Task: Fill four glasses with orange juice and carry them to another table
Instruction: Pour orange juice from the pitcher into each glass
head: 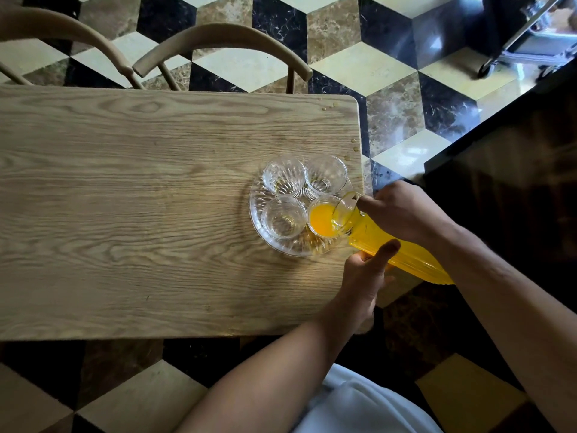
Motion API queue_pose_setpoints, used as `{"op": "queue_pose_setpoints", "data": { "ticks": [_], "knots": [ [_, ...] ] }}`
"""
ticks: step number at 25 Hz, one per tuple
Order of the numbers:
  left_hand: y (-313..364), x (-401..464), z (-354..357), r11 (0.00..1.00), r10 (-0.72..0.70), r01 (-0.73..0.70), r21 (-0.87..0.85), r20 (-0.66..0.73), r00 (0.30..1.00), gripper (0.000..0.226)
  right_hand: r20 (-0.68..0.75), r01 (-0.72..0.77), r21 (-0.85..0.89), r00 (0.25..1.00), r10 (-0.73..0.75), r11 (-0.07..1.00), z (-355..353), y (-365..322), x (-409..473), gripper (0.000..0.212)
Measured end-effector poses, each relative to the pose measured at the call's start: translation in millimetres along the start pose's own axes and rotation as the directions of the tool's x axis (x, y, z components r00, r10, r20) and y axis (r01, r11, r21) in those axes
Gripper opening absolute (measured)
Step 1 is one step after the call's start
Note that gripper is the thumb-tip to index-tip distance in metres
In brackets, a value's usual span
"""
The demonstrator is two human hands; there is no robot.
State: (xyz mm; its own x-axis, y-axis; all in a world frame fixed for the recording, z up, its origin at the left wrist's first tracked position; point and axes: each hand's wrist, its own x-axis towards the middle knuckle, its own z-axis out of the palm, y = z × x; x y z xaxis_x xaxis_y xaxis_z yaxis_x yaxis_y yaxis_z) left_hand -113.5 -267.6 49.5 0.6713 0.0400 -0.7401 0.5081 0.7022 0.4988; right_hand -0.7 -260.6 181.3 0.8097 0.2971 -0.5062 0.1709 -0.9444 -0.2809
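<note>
- A ribbed clear-glass carafe of orange juice (387, 245) is tilted low, its mouth held just over the near-right clear glass tumbler (324, 218), so the stream lands inside.
- The carafe's neck is wrapped by the right hand (406, 214); its body is steadied from below by the left hand (365, 273), both grips closed on it.
- Three other empty clear tumblers (284, 175) are kept clustered on a round cut-glass tray (259, 220), presumably for carrying.
- The tray is set near the right end of the pale wooden surface (125, 198).

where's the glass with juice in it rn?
Head view: the clear ribbed glass holding orange juice sits near-right on the round cut-glass tray, by the wooden table's right edge, under the tilted juice carafe's spout.
</note>
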Motion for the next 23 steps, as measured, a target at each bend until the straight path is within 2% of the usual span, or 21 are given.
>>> {"op": "queue_pose_setpoints", "data": {
  "ticks": [3, 8, 11, 13, 17, 23],
  "knots": [
    [7, -4, -7, 1.0, 0.006, -0.008, 0.027, 0.047, 0.999, 0.098, -0.022, -0.021, 0.048, 1.0, 0.022, 0.999, 0, -2, -4, 0.049],
    [15, -10, -10, 1.0, -0.026, 0.024, 0.019, 0.085, 0.996, 0.068, -0.046, -0.026, 0.11, 0.998, 0.031, 0.994, -6, 0, -13, 0.047],
    [15, -5, -8, 0.999, -0.022, 0.02, 0.028, 0.07, 0.997, 0.088, -0.046, -0.02, 0.139, 0.999, 0.026, 0.99, -12, 3, -13, 0.049],
    [14, -1, -4, 1.0, 0.0, 0.0, 0.007, 0.067, 0.998, 0.093, -0.041, -0.007, 0.151, 0.999, 0.014, 0.988, -17, 6, -10, 0.049],
    [24, 8, 9, 0.999, 0.04, -0.04, -0.002, 0.045, 0.998, 0.09, -0.03, 0.017, 0.162, 0.999, -0.012, 0.987, -30, 7, -1, 0.05],
    [43, 18, 31, 0.998, 0.054, -0.055, -0.032, -0.027, 0.998, 0.073, -0.031, 0.056, 0.148, 0.998, -0.052, 0.987, -45, 7, 21, 0.049]
  ]
}}
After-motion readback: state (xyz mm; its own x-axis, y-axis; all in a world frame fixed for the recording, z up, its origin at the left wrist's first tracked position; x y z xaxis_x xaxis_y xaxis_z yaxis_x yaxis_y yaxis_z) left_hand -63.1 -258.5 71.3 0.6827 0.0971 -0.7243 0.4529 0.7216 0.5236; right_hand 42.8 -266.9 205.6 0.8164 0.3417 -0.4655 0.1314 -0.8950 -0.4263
